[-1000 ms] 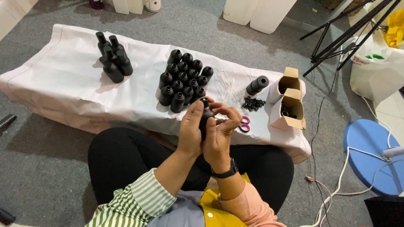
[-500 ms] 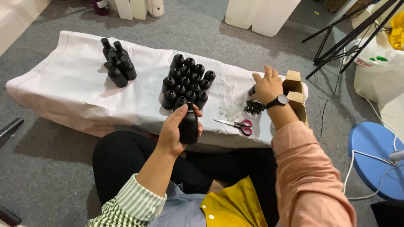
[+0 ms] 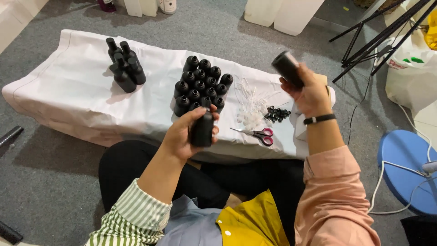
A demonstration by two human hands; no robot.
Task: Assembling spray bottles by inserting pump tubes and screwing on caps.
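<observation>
A: Start with the biggest thing. The desk is draped in a loose white cloth, and the cluster of open black bottles stands packed tight on it. A tug on that cloth, I'd judge, could set the whole cluster toppling.

B: And the smaller group of capped bottles, well to the left of the cluster?

A: Same risk, though they stand apart from the hands.

B: What about the hands themselves?

A: The left hand has its grip closed round a black bottle, held upright just in front of the cluster, near the desk's edge. The right hand is raised to the right of the cluster, its grip wrapped round a black cylinder, tilted. Smooth and held high, it might slip and drop among the bottles.

B: Anything smaller?

A: The scissors, right of the held bottle, lie near the edge; a sleeve could sweep them off. The small black caps, beside the white tubes, could scatter at a knock.
</observation>
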